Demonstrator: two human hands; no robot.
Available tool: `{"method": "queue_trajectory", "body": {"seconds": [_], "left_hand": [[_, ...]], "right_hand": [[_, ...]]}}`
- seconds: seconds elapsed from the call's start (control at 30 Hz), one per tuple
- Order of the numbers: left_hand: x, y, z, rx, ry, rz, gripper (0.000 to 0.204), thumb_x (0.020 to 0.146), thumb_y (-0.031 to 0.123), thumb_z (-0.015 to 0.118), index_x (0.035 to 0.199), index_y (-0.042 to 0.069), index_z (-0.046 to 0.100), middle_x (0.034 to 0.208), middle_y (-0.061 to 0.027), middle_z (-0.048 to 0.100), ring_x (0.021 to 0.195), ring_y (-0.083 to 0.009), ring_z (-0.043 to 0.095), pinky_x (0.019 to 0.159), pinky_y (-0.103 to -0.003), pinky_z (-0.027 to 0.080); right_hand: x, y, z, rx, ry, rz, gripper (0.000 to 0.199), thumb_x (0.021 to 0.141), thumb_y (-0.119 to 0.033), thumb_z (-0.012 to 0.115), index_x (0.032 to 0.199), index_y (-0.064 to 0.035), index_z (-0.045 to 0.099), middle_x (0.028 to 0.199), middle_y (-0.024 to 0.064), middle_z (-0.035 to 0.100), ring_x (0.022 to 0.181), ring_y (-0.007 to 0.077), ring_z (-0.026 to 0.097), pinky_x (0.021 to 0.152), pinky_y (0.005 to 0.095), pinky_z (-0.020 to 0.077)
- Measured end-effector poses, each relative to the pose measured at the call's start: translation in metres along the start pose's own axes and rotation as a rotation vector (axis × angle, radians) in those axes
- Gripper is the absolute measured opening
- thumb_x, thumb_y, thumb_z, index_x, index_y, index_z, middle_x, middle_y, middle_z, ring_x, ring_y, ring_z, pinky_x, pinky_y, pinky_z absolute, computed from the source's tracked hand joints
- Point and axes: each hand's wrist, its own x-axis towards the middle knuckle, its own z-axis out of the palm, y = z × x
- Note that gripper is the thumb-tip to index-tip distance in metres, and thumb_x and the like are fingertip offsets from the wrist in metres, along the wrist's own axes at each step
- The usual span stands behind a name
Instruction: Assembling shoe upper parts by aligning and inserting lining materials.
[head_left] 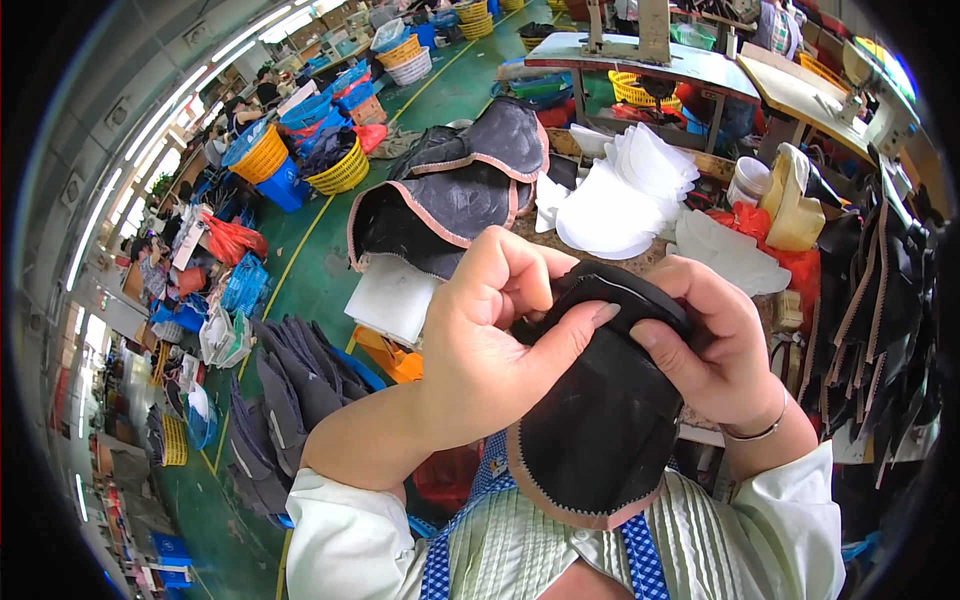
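Observation:
Between my two hands is a black fabric piece point(600, 430) with a brown zigzag-stitched edge along its rounded lower end. My left hand point(500, 330) pinches its folded upper edge, the thumb lying on top. On the other side, my right hand point(720, 350) grips the same fold with thumb and fingers. A thin light line runs along the fold; the fingertips behind the fabric are hidden. Just beyond my hands lie black curved pieces point(440, 205) with pinkish-brown edging. Beside them is a stack of white curved sheets point(615, 205).
Black edged pieces point(860, 310) hang in a bundle at the right. Dark grey pieces point(290, 400) are piled at the left. A white tub point(748, 182) and a red plastic bag point(790, 255) stand on the worktable. Yellow baskets point(340, 168) and a sewing table point(640, 62) are farther off.

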Motion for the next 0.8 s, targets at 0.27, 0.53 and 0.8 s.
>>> {"method": "queue_trajectory", "body": {"seconds": [0.27, 0.53, 0.8], "left_hand": [[0.009, 0.003, -0.007, -0.058, 0.072, -0.028, 0.048, 0.081, -0.006, 0.071, 0.114, 0.004, 0.037, 0.092, -0.0068, 0.060, 0.081, -0.0089, 0.061, 0.072, -0.020, 0.049], [0.016, -0.009, -0.021, 0.115, -0.144, -0.046, 0.013, 0.087, 0.010, 0.071, 0.089, -0.001, 0.065, 0.086, -0.0028, 0.060, 0.084, -0.0091, 0.054, 0.076, -0.027, 0.043], [0.018, -0.013, -0.018, 0.557, 0.013, 0.239, 0.017, 0.091, 0.017, 0.068, 0.089, 0.002, 0.063, 0.065, -0.0100, 0.062, 0.059, -0.0118, 0.062, 0.055, -0.026, 0.046]], "right_hand": [[-0.003, -0.005, -0.009, 0.484, -0.074, 0.563, 0.015, 0.081, -0.003, 0.073, 0.089, 0.0032, 0.062, 0.075, 0.0096, 0.059, 0.066, 0.0137, 0.056, 0.060, 0.0266, 0.0446], [-0.009, -0.002, 0.000, -0.170, 0.049, 0.122, 0.033, 0.074, -0.012, 0.082, 0.066, -0.0032, 0.051, 0.057, 0.0066, 0.050, 0.049, 0.0191, 0.049, 0.047, 0.0280, 0.0380], [-0.026, 0.029, -0.011, 0.791, -0.322, 0.728, 0.020, 0.095, -0.005, 0.060, 0.109, 0.0080, 0.063, 0.101, 0.0025, 0.066, 0.091, 0.0058, 0.057, 0.081, 0.0226, 0.0494]]}}
